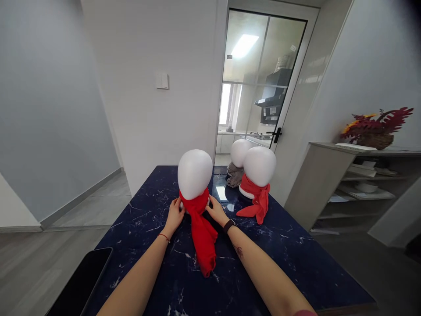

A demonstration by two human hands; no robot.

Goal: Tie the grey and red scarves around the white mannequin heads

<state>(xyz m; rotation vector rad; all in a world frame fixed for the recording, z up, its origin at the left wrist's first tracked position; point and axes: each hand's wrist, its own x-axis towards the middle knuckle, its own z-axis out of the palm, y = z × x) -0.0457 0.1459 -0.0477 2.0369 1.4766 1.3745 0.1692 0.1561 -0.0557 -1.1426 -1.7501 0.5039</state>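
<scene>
A white, faceless mannequin head [195,173] stands upright on the dark table, with a bright red scarf [203,232] tied round its neck. The scarf's long end hangs forward and lies on the tabletop. My left hand [175,214] grips the left side of the head's base, thumb in front and the other fingers partly hidden. On the opposite side my right hand [217,211] holds the base beside the scarf, its fingertips mostly out of sight behind it.
To the right stand a mannequin head [259,166] with a coral-red scarf [258,199] and, behind it, another head [240,152] with a grey-brown scarf [234,174]. A black phone-like slab [80,281] lies at the blue marbled table's [276,272] left edge. Shelves [342,184] are at right.
</scene>
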